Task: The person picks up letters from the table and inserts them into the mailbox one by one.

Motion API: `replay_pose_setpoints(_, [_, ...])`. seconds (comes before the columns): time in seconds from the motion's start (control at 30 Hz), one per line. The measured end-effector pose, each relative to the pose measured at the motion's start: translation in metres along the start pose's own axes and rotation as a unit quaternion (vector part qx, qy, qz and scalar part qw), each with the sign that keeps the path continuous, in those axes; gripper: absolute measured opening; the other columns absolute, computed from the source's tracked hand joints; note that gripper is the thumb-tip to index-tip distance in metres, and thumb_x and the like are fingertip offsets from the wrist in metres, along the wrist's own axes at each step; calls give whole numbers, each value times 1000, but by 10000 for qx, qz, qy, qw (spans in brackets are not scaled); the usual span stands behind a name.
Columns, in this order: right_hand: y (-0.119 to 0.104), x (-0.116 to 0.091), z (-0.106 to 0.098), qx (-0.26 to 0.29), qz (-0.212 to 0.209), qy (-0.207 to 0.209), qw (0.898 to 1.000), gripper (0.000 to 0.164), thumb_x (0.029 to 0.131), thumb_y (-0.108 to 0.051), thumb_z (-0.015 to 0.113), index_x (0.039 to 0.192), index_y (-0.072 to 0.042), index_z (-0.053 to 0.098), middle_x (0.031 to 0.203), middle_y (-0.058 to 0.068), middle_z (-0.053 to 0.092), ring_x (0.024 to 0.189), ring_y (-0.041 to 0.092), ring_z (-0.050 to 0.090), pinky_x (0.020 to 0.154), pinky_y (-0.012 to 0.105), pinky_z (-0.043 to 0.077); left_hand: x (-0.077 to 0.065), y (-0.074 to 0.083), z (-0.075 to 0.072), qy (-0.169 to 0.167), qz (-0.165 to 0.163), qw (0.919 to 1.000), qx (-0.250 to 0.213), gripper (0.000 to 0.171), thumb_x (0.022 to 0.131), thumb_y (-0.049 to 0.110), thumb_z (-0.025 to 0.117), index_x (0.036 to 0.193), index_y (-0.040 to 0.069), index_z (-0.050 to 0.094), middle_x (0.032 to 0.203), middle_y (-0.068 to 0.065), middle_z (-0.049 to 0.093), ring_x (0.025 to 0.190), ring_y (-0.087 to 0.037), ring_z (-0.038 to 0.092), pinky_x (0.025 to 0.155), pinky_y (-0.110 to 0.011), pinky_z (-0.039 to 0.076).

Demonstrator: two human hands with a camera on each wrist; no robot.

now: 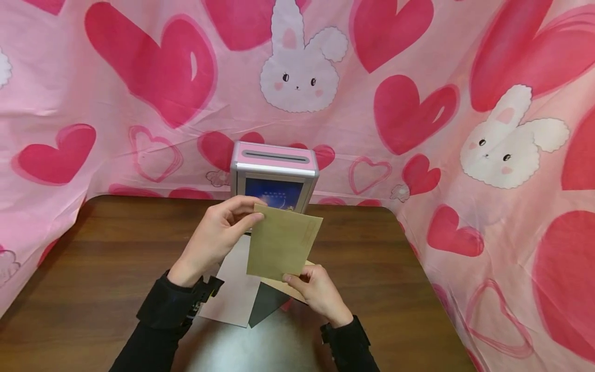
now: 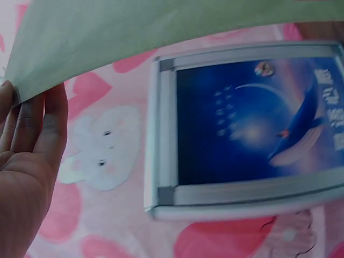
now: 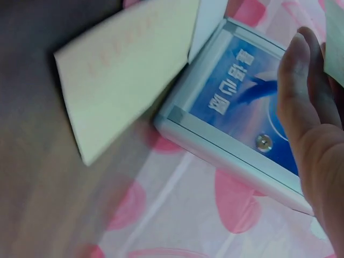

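Observation:
My left hand pinches the upper left corner of a tan paper envelope, thumb in front and fingers behind. At its lower right corner my right hand pinches it as well. The envelope is raised and tilted in front of a silver-framed box with a slotted pink top. In the left wrist view the envelope crosses the top, held by the left hand. Only an edge of the envelope shows beside the right hand in the right wrist view.
Below the hands lie a white sheet or envelope, a dark grey piece and a yellowish envelope. A bit of red peeks out. The brown table ends at a pink heart-and-rabbit cloth behind the box.

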State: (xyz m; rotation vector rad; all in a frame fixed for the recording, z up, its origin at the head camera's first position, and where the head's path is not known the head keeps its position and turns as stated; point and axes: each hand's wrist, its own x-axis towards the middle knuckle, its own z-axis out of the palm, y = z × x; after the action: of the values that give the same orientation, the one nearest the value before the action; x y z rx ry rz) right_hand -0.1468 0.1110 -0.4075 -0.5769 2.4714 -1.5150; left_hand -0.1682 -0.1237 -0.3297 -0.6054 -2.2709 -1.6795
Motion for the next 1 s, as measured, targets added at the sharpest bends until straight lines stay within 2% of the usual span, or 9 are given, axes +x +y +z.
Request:
replay_pose_setpoints(0.13, [4, 11, -10, -410, -508, 180, 9977, 21, 90, -11, 64, 107, -5, 73, 104, 11, 74, 94, 17, 66, 81, 45, 58, -8, 13, -8, 40, 636, 9978, 190, 25, 84, 4, 69, 109, 8, 68, 93, -7, 73, 73, -13, 64, 62, -20, 55])
replay_pose_setpoints(0.27, [8, 26, -23, -927, -786, 444, 9916, 18, 90, -16, 64, 104, -11, 75, 99, 6, 76, 88, 9, 67, 76, 40, 60, -14, 25, -16, -107, 1361, 9906, -83, 31, 77, -11, 70, 103, 4, 71, 94, -9, 73, 84, -14, 66, 74, -14, 56])
replay_pose_setpoints(0.4, [-4, 37, -38, -1143, -1209, 593, 9843, 21, 90, -17, 65, 108, -12, 74, 105, 5, 74, 94, 8, 66, 76, 39, 60, -21, 38, -24, -288, 1957, 9788, -532, 39, 70, -24, 67, 102, -2, 72, 98, -14, 74, 95, -17, 67, 84, -18, 55])
replay_pose_setpoints(0.53, [-19, 39, -43, -1145, -1687, 118, 9789, 37, 87, -5, 67, 123, -11, 65, 121, 7, 68, 109, 16, 61, 88, 45, 55, -28, 48, -27, -269, 2241, 9718, -675, 44, 67, -31, 64, 102, -5, 71, 102, -14, 74, 98, -18, 66, 86, -18, 54])
replay_pose_setpoints(0.67, [-34, 35, -34, -1230, -2278, -597, 9641, 55, 79, 8, 68, 131, 0, 55, 128, 18, 62, 113, 27, 59, 92, 52, 51, -30, 58, -25, -198, 2575, 9636, -693, 50, 64, -35, 63, 103, -5, 71, 104, -14, 74, 99, -19, 67, 87, -19, 53])
replay_pose_setpoints(0.73, [-43, 33, -28, -1315, -2639, -770, 9524, 57, 77, 7, 71, 131, 6, 53, 128, 22, 61, 114, 29, 58, 93, 51, 51, -30, 62, -24, -223, 2888, 9537, -810, 40, 70, -27, 65, 103, -6, 71, 104, -16, 73, 99, -21, 67, 89, -21, 53])
replay_pose_setpoints(0.83, [-53, 32, -21, -1354, -3034, -806, 9397, 52, 79, 2, 72, 128, 8, 55, 125, 22, 63, 116, 25, 58, 93, 44, 52, -30, 68, -22, -340, 3480, 9313, -1026, 23, 80, -12, 66, 102, -8, 70, 102, -20, 73, 99, -26, 67, 93, -25, 52])
replay_pose_setpoints(0.9, [-54, 33, -20, -1210, -3136, -802, 9384, 48, 82, -2, 71, 127, 7, 57, 125, 21, 64, 117, 22, 57, 95, 42, 52, -30, 70, -21, -469, 3832, 9156, -1125, 18, 84, -5, 65, 101, -9, 70, 102, -22, 72, 98, -29, 67, 94, -29, 52])
replay_pose_setpoints(1.0, [-47, 37, -24, -912, -3074, -739, 9443, 46, 85, -11, 69, 128, 0, 59, 127, 14, 64, 120, 19, 54, 98, 43, 49, -34, 70, -21, -630, 4242, 8959, -1160, 19, 80, -7, 69, 99, -12, 70, 102, -25, 71, 96, -35, 66, 96, -37, 51])
